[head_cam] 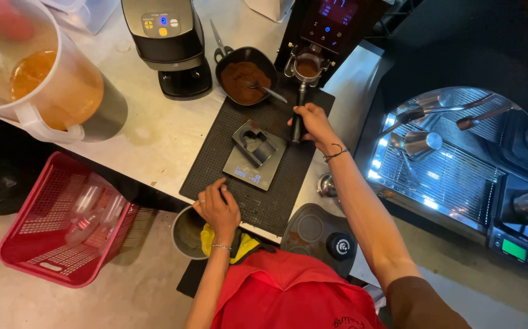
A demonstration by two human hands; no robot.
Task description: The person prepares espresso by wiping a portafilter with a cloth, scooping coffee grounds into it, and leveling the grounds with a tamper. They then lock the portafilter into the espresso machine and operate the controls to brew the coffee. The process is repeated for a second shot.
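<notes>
Pale tabletop (154,131) with black mat (215,158), frame centre | right hand (314,123) closed around portafilter (300,91) handle, basket under grinder (328,27), upper centre | left hand (218,207) flat, fingers loosely spread, on mat edge just below scale (255,155) | bowl of ground coffee (246,76) left of portafilter.

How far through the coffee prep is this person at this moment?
Done: the portafilter basket under the grinder already shows brown grounds. In hand: the right hand grips the portafilter handle, while the left hand rests on the black mat near the scale. Left: the portafilter is not yet at the espresso machine.
</notes>
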